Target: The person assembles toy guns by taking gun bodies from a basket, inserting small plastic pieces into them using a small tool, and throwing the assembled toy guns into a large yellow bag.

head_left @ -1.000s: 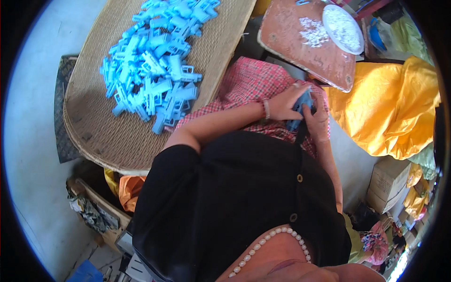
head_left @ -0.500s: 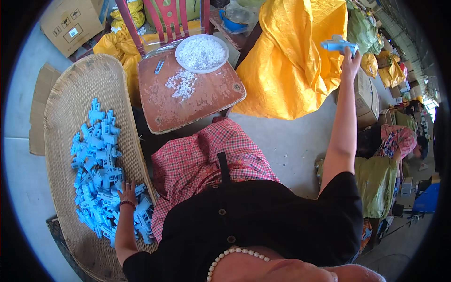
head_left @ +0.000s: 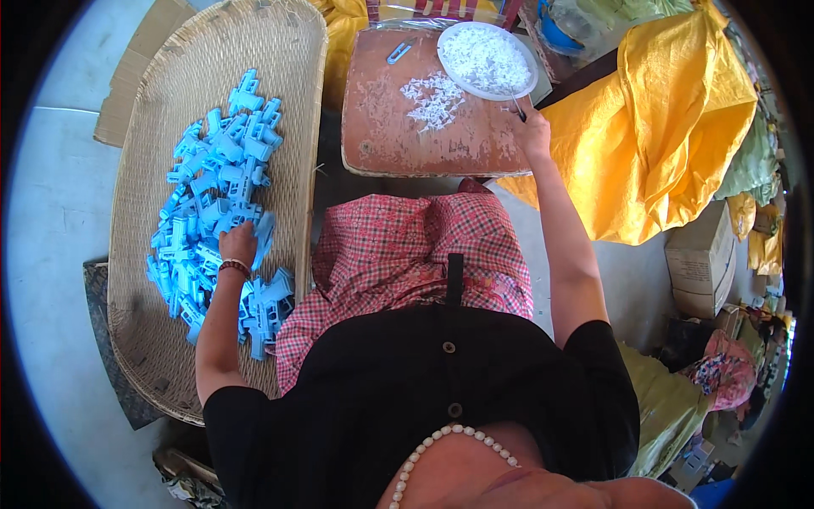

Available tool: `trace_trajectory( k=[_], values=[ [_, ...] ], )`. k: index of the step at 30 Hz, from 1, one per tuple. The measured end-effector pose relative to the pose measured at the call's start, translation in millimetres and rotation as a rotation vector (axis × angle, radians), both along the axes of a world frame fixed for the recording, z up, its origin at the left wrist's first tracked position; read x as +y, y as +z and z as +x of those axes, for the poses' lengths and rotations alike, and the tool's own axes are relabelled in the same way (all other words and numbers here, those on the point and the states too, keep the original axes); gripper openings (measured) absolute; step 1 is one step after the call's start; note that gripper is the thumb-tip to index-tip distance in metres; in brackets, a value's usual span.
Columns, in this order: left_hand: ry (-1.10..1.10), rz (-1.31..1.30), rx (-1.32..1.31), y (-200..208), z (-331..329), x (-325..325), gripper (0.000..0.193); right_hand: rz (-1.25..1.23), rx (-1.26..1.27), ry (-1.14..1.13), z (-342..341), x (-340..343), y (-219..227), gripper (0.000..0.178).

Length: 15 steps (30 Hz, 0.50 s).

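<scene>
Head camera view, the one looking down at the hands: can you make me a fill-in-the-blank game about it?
1. The toy pieces by the left hand are coloured ____.
2. The woven tray is on the person's ____ side.
3. The round dish of white bits is nearest the person's ____ hand.
4. The shirt with round buttons is coloured ____.

Missing words: blue; left; right; black.

Toys [head_left: 212,187] in basket [head_left: 280,59]; chair [head_left: 373,110] rightward
</scene>
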State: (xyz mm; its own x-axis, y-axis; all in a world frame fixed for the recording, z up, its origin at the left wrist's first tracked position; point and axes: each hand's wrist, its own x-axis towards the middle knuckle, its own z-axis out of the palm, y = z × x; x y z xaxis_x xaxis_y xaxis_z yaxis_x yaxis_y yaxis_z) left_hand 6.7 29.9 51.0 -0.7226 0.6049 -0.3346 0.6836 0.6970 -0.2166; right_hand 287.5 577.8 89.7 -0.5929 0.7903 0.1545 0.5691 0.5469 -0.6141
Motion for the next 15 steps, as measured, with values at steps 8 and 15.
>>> trace_trajectory(
  k=[8, 15],
  values=[
    [0.253, 1.493, -0.918, 144.7, 100.5, 125.7, 0.023, 0.142, -0.168, -0.154, -13.1, 13.2, -42.3, 0.030],
    [-0.086, 0.977, -1.158, 53.7, 200.3, 234.7, 0.028, 0.045, 0.004, 0.023, 36.0, -42.5, -29.0, 0.021]
  ],
)
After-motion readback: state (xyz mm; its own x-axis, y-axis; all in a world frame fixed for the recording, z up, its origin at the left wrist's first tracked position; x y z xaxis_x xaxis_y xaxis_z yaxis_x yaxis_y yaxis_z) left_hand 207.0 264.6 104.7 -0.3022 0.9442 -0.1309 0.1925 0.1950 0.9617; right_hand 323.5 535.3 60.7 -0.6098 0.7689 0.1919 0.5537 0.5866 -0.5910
